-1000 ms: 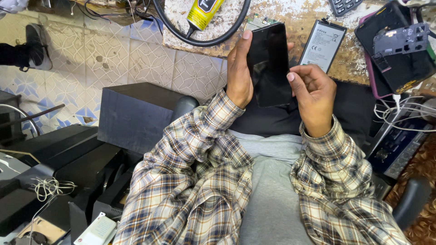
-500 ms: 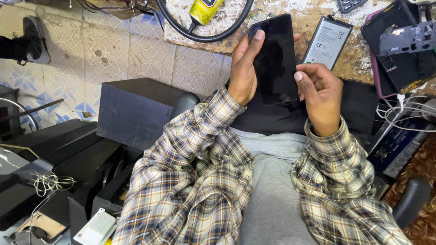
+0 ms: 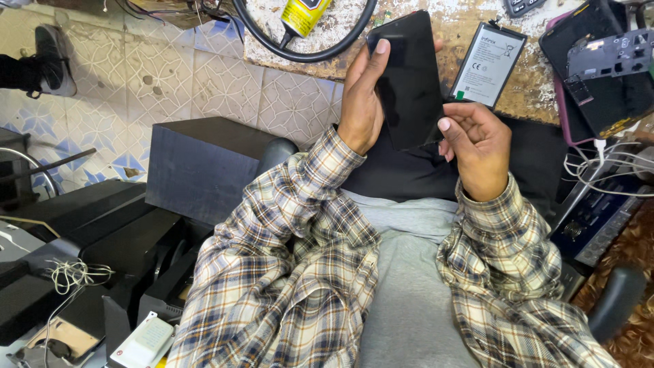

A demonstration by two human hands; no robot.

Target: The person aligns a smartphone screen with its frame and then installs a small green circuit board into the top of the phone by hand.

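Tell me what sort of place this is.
Probably a phone repair bench. The left hand and right hand hold a black phone over a worn worktop, beside a loose phone battery and an opened phone.

Both hands [image 3: 361, 102] holding black phone [image 3: 409, 78]

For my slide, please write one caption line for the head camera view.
Both hands, left hand and right hand, hold a black phone above a worn workbench, beside a phone battery.
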